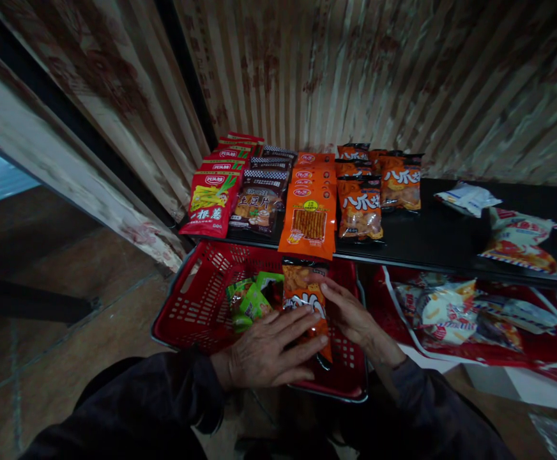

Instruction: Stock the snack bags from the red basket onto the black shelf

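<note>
An orange snack bag (297, 281) with black ends is held above the red basket (183, 319), its top near the shelf edge. My left hand (273, 348) lies flat across the bag's front, fingers stretched out and slightly apart. At the bag's right edge, my right hand (355, 316) grips it near the top; some of its fingers are hidden. Behind the bag, green snack packets (252, 303) lie in the basket. On the shelf above stand rows of red snack bags (211, 204), dark brown chip bags (259, 198), orange stick-snack packs (310, 220) and matching orange-and-black bags (359, 207).
The black shelf (427, 239) runs left to right in front of a patterned curtain (283, 76). White-and-orange snack bags (520, 236) lie loosely at its right. Below them stands another red basket (494, 358) with several bags (448, 313). A black post (185, 70) rises at the left.
</note>
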`<state>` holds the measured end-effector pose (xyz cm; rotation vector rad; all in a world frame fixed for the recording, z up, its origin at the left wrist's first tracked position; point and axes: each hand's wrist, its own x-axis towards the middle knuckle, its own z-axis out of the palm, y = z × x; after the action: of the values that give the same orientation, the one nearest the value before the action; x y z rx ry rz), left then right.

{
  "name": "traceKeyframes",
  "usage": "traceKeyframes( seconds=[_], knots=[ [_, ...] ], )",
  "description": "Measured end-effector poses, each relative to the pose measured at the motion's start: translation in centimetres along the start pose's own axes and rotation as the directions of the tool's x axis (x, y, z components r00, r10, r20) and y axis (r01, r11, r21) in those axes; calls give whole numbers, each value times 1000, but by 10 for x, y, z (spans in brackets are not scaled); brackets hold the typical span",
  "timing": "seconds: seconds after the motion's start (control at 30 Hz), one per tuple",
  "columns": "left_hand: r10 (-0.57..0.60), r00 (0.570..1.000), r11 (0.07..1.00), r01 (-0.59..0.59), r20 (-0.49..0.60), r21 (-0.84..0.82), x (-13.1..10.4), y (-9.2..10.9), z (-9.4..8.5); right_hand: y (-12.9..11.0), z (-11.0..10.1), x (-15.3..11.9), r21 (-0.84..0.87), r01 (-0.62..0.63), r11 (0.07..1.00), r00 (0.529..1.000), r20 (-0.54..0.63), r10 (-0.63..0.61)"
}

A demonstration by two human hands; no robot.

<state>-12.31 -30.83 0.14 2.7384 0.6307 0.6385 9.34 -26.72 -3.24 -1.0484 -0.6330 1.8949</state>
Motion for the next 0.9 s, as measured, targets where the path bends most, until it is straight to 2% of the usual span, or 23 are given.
traceKeyframes(
  seconds=[0.07,0.1,0.13,0.17,0.2,0.23,0.27,0.3,0.33,0.37,0.4,0.47,0.5,0.6,0.67,0.77,0.83,0.9],
  knots=[
    [18,998,995,-23,-55,-99,-1,3,1,2,-1,1,6,-22,1000,1000,-1,22],
    [-25,994,990,9,-107,-143,-1,2,2,3,-1,1,6,-25,1000,1000,-9,25],
    [-116,978,979,83,-176,-185,0,1,2,3,-2,1,4,-26,1000,999,-19,26],
    [-250,936,953,192,-249,-233,1,-2,2,3,-2,1,0,-26,1000,999,-23,26],
    [-410,860,898,322,-305,-300,2,-5,3,3,-3,1,-5,-22,1000,1000,-20,22],
    [-572,753,807,446,-326,-387,5,-10,3,3,-2,1,-6,-13,1000,1000,-11,13],
    [-714,632,684,541,-300,-488,7,-14,4,3,-2,1,-5,-3,1000,1000,1,3],
    [-821,529,540,600,-214,-590,9,-19,6,4,-1,2,-1,6,1000,1000,9,-6],
    [-886,453,395,625,-100,-674,10,-23,7,4,0,2,6,15,1000,1000,8,-15],
    [-917,398,256,631,23,-732,11,-26,8,5,1,3,14,28,1000,1000,-6,-28],
    [-920,364,127,626,144,-769,11,-28,9,5,1,4,17,44,999,999,-28,-44],
    [-873,352,-72,592,338,-803,11,-26,8,6,3,6,6,76,997,995,-66,-76],
    [-836,373,-137,567,402,-812,10,-23,8,6,3,6,-2,93,996,993,-75,-93],
    [-702,507,-227,507,501,-831,9,-11,5,7,7,7,-5,129,992,989,-72,-129],
    [-648,559,-242,493,518,-836,9,-6,6,8,9,7,2,146,989,987,-73,-146],
    [-671,557,-215,485,489,-847,5,-11,8,7,8,6,-7,167,986,984,-67,-167],
    [-675,572,-150,511,465,-846,-1,-23,5,3,3,5,-17,183,983,982,-52,-183],
    [-638,612,-55,569,467,-820,-7,-36,-5,-3,-5,5,-52,190,980,980,-51,-193]
  ],
)
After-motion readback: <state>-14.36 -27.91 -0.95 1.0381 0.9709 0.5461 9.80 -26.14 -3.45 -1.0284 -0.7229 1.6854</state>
